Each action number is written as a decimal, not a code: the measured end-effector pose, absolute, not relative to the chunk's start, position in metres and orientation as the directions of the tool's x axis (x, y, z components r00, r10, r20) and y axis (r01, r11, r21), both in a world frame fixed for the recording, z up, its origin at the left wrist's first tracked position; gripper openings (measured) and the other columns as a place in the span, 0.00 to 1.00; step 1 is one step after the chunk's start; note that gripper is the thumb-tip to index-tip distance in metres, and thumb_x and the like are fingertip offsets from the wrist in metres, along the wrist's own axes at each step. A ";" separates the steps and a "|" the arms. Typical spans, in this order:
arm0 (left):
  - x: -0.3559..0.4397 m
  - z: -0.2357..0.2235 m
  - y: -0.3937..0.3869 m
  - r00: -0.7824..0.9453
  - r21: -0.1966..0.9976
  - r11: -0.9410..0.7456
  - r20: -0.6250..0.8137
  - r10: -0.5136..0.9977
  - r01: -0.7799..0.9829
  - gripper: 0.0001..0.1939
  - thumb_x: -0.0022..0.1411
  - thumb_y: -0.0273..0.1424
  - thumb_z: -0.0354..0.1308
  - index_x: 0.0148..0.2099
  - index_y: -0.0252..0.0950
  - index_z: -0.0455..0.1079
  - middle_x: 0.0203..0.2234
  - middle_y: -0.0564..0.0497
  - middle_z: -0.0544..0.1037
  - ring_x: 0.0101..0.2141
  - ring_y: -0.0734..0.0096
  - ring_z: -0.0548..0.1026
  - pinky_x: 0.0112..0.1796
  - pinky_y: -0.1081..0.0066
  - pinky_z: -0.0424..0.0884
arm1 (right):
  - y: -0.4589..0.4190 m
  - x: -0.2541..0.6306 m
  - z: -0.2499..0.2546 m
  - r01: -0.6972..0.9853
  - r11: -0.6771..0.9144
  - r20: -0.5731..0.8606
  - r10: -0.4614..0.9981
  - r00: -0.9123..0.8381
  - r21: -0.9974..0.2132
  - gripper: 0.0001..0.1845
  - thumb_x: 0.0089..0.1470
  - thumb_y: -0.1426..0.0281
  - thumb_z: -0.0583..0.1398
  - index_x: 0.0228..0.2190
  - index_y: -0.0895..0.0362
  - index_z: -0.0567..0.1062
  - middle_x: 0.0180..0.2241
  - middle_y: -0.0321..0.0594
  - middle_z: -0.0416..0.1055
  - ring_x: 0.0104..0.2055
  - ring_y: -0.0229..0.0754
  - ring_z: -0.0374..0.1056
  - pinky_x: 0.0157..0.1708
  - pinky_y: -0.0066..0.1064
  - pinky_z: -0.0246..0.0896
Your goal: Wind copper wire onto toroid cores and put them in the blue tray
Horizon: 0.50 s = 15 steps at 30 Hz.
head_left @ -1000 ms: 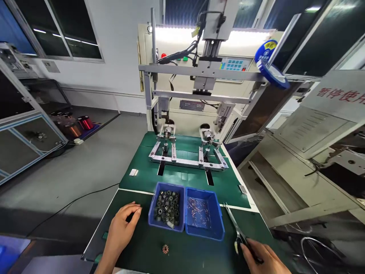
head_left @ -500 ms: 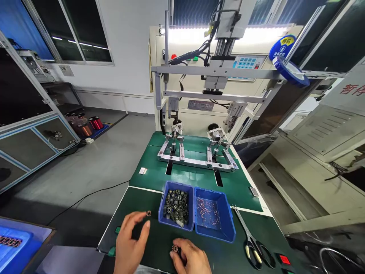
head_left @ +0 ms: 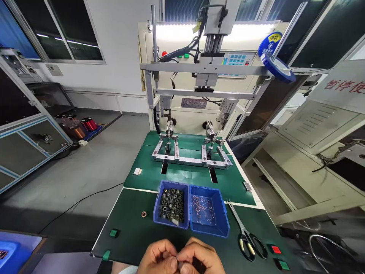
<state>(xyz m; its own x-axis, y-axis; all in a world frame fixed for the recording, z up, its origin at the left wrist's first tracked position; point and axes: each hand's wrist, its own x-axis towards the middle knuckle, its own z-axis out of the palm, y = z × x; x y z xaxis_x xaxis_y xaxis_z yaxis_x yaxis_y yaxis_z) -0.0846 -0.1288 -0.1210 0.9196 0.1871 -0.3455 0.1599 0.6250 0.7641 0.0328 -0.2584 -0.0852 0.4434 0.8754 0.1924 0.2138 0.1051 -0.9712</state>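
Both hands sit at the bottom edge of the view, cut off at the wrists and close together over the dark green work mat (head_left: pixel 128 224). The left hand (head_left: pixel 157 257) and right hand (head_left: pixel 199 257) curl narrowly inward, fingertips meeting around a small dark part (head_left: pixel 180 263). The fingers hide most of it, so its exact shape and which hand bears it more are hard to make out.

At 12 o'clock from the hands stand two blue plastic bins, side by side and touching. The left bin (head_left: pixel 168 224) is heaped with dark ribbed cylindrical cores (head_left: pixel 171 203), and a pale piece lies at its front corner. The right bin (head_left: pixel 209 230) holds thin copper-coloured wire scraps (head_left: pixel 201 209). At 11 o'clock, just beside the left bin, a small copper-wound ring (head_left: pixel 144 214) lies on the mat. At 2 o'clock, a pair of scissors (head_left: pixel 247 243) rests with its blades pointing away, near a red button (head_left: pixel 275 249). Farther off at 12 o'clock, a metal twin-station fixture (head_left: pixel 191 160) stands on a green bench beneath the machine's keypad (head_left: pixel 238 59).
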 end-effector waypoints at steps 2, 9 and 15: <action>-0.084 -0.128 -0.127 0.945 0.802 0.568 -0.305 0.123 0.185 0.31 0.38 0.54 0.72 0.22 0.34 0.62 0.13 0.61 0.54 0.16 0.85 0.50 0.20 0.77 0.45 | -0.258 0.035 -0.073 0.195 0.105 0.177 0.898 0.403 -0.975 0.20 0.57 0.52 0.58 0.28 0.55 0.79 0.22 0.36 0.68 0.25 0.34 0.62 0.26 0.26 0.54; -0.086 -0.104 -0.132 0.901 0.724 0.668 -0.388 0.192 0.169 0.28 0.35 0.49 0.75 0.26 0.31 0.71 0.19 0.54 0.70 0.19 0.83 0.65 0.22 0.81 0.56 | -0.257 0.036 -0.070 0.331 0.051 0.232 0.812 0.535 -0.942 0.11 0.58 0.61 0.59 0.32 0.55 0.75 0.27 0.35 0.68 0.27 0.34 0.65 0.28 0.24 0.61; -0.083 -0.075 -0.138 0.834 0.728 0.674 -0.447 0.325 0.128 0.25 0.36 0.47 0.76 0.28 0.33 0.74 0.18 0.53 0.75 0.19 0.79 0.72 0.24 0.79 0.67 | -0.271 0.038 -0.079 0.612 0.080 0.448 0.757 0.476 -0.787 0.02 0.54 0.70 0.62 0.32 0.53 0.74 0.35 0.37 0.68 0.34 0.34 0.70 0.35 0.22 0.68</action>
